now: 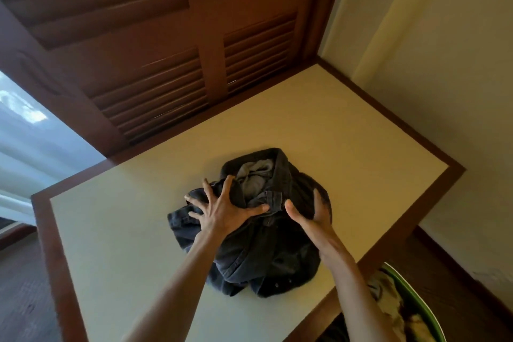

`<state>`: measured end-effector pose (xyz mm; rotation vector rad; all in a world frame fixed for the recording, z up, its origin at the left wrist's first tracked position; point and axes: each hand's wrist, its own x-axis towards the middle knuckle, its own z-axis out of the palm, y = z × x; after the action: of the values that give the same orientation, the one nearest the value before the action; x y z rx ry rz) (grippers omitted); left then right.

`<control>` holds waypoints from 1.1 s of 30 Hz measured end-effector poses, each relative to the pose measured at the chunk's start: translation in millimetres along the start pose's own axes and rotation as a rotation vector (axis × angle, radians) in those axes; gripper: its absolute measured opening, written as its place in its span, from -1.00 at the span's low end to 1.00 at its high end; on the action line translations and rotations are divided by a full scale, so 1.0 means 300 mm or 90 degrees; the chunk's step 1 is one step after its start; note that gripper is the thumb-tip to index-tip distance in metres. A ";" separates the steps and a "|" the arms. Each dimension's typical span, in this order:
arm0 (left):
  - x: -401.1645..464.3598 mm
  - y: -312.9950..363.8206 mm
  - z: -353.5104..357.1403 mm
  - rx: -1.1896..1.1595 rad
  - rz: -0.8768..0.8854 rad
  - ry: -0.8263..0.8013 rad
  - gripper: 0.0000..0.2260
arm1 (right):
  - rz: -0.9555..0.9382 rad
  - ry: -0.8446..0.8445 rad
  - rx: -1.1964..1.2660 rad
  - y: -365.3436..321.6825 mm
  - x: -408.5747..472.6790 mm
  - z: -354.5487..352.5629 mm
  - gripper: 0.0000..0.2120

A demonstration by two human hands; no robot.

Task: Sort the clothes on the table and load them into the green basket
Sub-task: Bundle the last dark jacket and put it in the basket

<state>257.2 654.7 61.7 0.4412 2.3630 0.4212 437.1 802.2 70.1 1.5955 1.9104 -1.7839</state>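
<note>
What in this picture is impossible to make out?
- Green basket, head view: mostly cut off by the bottom edge; its contents are a blurred light-and-dark jumble.
- Dark clothes: bunched, so the number of garments is unclear.
- Right hand: whether its fingers grip the cloth is hidden.

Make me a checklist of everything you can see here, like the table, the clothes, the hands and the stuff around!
Surface: pale table with brown wooden edging, mostly bare.
Job's things: dark denim garment bunched in a heap, grey cloth tucked inside; green basket at lower right beside the table, already holding light patterned fabric.
Clutter: nothing seen.
Hands: left hand spread, pressing on the heap; right hand open against its right side.
Cables: nothing seen.
Surroundings: brown louvred doors behind the table, cream wall on the right.
</note>
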 end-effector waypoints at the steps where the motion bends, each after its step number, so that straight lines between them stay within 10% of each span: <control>1: -0.004 0.002 -0.001 0.008 0.005 -0.001 0.30 | 0.031 0.025 -0.013 -0.013 0.011 0.033 0.27; 14: 0.041 -0.104 -0.073 -0.258 -0.097 -0.077 0.28 | 0.134 0.022 0.024 -0.042 0.112 0.131 0.35; 33: -0.143 0.037 -0.042 -0.449 -0.027 0.039 0.28 | -0.029 0.002 0.341 -0.012 0.001 0.102 -0.32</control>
<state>281.2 644.1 99.7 0.0431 2.0932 1.1975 417.4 779.7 62.8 1.6936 1.5550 -2.4628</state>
